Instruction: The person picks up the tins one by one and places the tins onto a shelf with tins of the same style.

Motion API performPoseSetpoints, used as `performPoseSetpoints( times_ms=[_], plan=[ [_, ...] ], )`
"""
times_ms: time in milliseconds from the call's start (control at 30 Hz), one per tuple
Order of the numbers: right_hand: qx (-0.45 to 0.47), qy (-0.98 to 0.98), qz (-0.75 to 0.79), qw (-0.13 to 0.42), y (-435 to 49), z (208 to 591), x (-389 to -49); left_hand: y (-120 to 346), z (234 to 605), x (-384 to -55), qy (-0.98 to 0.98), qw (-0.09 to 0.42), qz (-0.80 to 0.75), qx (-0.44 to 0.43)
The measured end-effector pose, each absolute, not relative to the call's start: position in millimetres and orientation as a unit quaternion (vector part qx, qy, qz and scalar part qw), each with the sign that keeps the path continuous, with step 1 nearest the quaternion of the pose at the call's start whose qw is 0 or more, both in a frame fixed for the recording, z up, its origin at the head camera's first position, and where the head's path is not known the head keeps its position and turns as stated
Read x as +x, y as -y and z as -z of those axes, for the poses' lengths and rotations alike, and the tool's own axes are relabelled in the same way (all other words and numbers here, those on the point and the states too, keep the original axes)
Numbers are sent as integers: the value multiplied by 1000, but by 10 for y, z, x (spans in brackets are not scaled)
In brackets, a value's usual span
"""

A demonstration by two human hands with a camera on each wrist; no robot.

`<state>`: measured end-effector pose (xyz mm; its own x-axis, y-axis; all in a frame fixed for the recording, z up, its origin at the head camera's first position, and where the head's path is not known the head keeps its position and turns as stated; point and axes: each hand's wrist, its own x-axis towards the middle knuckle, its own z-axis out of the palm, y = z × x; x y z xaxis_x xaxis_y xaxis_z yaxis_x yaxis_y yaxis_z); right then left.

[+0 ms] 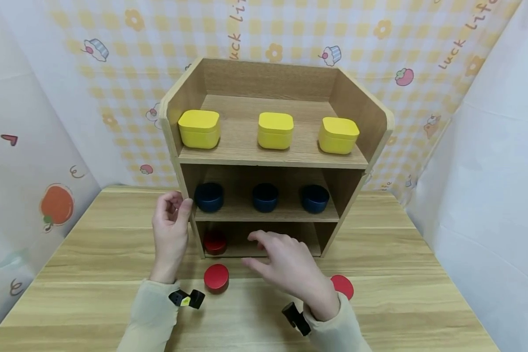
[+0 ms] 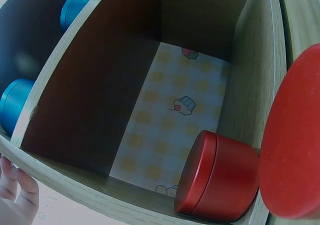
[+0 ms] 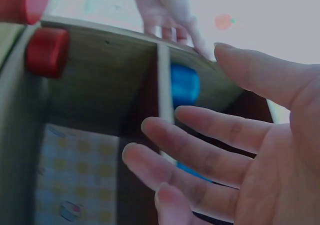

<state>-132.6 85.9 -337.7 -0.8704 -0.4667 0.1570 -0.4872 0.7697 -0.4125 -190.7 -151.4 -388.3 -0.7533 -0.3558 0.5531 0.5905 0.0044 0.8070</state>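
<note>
My right hand (image 1: 290, 264) hovers in front of the wooden shelf's (image 1: 264, 160) bottom level, fingers loosely spread. Its palm holds nothing in the right wrist view. My left hand (image 1: 171, 227) is beside the shelf's left side panel, thumb right at the edge and fingers loosely bent. On the bottom level, at the left, stands a round red tin (image 1: 215, 242). Another red tin (image 1: 216, 277) sits on the table just in front. A third red tin (image 1: 342, 286) is partly hidden behind my right forearm. The left wrist view shows the bottom-level red tin (image 2: 217, 177) lidded.
Three blue tins (image 1: 265, 198) line the middle level. Three yellow lidded tins (image 1: 275, 131) stand along the top level, with raised panels at its sides and back. The shelf stands on a wood-grain table (image 1: 391, 254), with a patterned cloth (image 1: 264, 29) behind.
</note>
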Motion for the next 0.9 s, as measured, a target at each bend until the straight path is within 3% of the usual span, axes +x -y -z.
performPoseSetpoints(
  times_ms=[900],
  plan=[
    [266, 912, -296, -101, -432, 4055, -1606, 1543, 3879, -1905, 637, 334, 688, -94]
  ],
)
